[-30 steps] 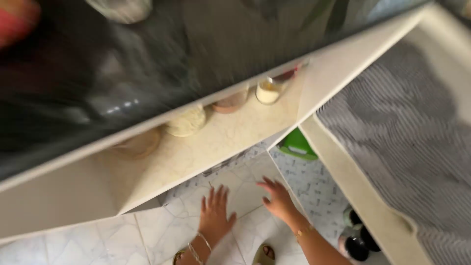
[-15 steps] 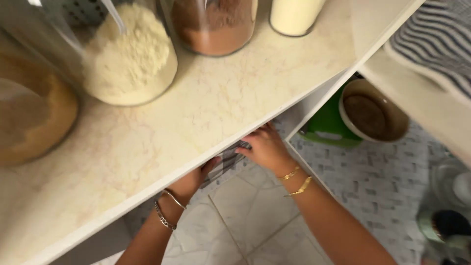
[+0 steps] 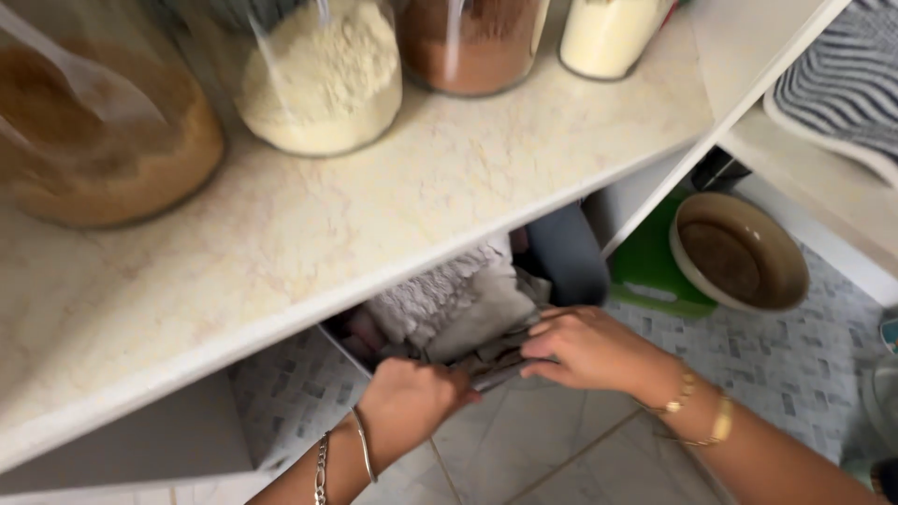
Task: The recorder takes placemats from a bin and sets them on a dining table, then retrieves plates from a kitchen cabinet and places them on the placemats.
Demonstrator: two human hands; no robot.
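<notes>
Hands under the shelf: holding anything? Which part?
Both hands grip the near rim of a bin of folded cloths under the marble shelf: left hand at its near edge, right hand beside it. Exact finger contact is blurred.

Under the shelf (image 3: 393, 224) sits a bin (image 3: 561, 252) full of cloths (image 3: 449, 299). Both hands grip the bin's front edge, the left hand (image 3: 412, 397) beside the right hand (image 3: 585, 348). Three jars (image 3: 323, 79) stand on the shelf. A brown bowl (image 3: 739, 252) sits right of the bin.
</notes>
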